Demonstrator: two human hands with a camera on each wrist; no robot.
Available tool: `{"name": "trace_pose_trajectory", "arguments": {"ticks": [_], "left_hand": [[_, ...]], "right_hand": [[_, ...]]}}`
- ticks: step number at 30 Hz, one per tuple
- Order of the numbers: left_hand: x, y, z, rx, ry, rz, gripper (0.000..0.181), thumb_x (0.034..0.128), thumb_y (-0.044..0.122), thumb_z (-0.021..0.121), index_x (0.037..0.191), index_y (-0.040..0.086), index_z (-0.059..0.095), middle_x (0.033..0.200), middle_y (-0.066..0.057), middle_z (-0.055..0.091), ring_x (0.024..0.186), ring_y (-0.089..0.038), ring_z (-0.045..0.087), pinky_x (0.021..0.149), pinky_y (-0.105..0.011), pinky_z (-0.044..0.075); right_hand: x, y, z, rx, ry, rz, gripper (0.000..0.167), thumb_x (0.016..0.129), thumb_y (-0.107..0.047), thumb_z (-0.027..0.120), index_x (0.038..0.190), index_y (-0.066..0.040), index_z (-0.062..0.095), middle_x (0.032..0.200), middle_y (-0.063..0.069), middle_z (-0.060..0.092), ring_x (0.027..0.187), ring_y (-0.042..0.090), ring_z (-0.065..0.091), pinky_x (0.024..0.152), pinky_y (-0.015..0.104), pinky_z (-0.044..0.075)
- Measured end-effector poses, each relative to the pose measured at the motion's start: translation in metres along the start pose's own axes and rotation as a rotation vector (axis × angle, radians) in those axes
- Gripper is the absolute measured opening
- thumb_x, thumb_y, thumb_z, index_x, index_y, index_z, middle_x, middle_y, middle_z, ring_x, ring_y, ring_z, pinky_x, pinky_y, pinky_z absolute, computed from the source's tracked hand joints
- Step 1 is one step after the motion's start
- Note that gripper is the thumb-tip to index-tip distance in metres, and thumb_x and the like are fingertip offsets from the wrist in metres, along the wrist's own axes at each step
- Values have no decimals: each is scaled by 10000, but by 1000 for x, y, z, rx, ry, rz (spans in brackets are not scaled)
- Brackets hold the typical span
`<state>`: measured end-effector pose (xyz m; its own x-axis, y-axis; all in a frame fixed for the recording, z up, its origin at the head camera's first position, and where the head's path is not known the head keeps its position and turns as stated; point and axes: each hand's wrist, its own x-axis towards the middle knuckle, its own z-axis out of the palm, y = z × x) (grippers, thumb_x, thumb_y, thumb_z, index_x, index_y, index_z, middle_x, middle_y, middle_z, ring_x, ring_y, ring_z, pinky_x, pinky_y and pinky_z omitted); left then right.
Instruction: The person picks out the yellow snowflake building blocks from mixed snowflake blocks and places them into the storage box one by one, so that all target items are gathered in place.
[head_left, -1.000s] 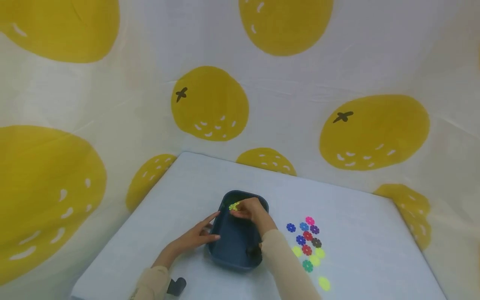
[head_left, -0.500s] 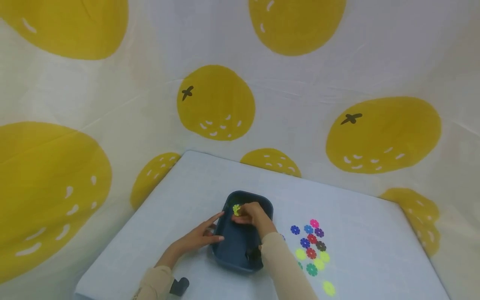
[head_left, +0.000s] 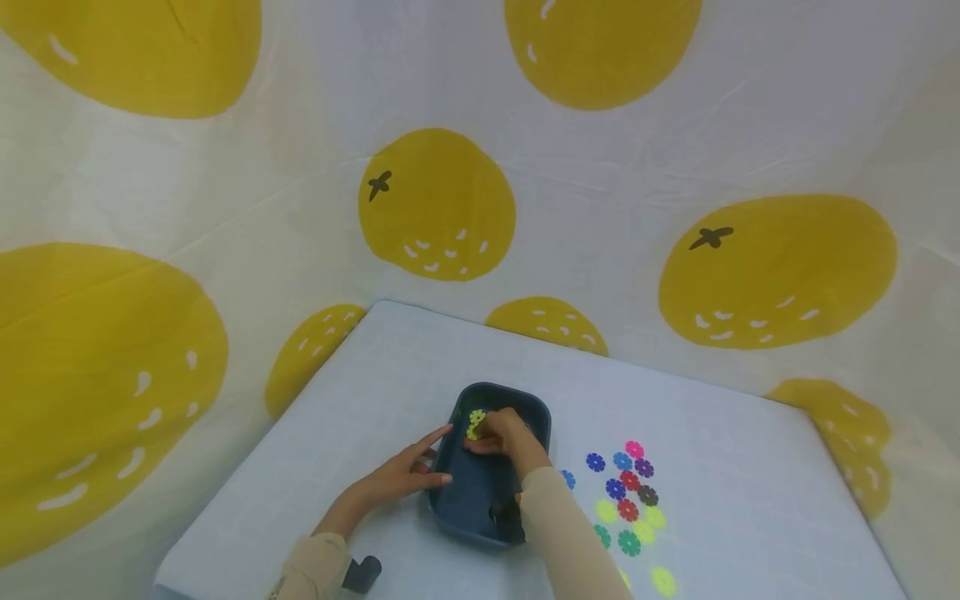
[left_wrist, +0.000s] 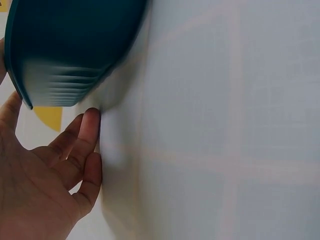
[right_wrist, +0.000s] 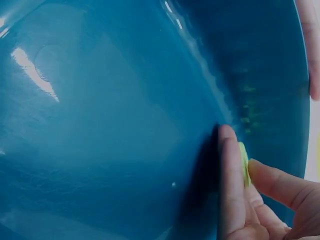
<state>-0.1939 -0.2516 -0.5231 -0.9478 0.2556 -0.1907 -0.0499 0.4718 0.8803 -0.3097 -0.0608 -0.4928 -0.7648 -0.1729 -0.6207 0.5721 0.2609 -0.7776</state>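
In the head view, a dark blue tray (head_left: 463, 496) stands on a white-covered table. My left hand (head_left: 396, 481) is at its left side, thumb and index finger spread and touching the rim. The left wrist view shows that hand's (left_wrist: 45, 175) other fingers loosely bent below the tray wall (left_wrist: 65, 85). Inside the tray's far part, my right hand (head_left: 504, 433) pinches a yellow-green flower-shaped disc (head_left: 477, 417). From the right wrist, this disc (right_wrist: 244, 160) is edge-on between thumb and fingers, close to the tray wall (right_wrist: 280, 100). Whether a second yellow disc lies there I cannot tell.
Right of the tray, several flower-shaped discs in pink, blue, red, black, yellow and a green disc (head_left: 629, 543) lie scattered. A black object (head_left: 363, 575) lies by the left sleeve. A white curtain (head_left: 585, 225) with yellow fruit prints hangs behind the table.
The view has shifted slightly, so the scene sits a little further right. My right hand still pinches the yellow disc, drawn slightly nearer; the left hand stays on the rim.
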Motion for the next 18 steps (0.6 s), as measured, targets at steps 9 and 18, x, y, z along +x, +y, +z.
{"name": "trace_pose_trajectory", "arguments": {"ticks": [9,18], "left_hand": [[-3,6,0,3,6,-10,797,925,430,686,1577,347,235,1497,-209,422,1153,-306,571,889,-499,523],[-2,2,2,17,11,8,802,922,435,687,1577,354,232,1524,-208,397,1166,-317,579,899,-503,527]], "right_hand": [[-4,1,-2,10,5,-35,248,945,-3,598,1129,164,602,922,267,717,743,285,754,678,319,612],[-8,0,-8,4,29,-65,256,939,-14,599,1118,168,576,908,296,719,752,309,752,678,342,615]]}}
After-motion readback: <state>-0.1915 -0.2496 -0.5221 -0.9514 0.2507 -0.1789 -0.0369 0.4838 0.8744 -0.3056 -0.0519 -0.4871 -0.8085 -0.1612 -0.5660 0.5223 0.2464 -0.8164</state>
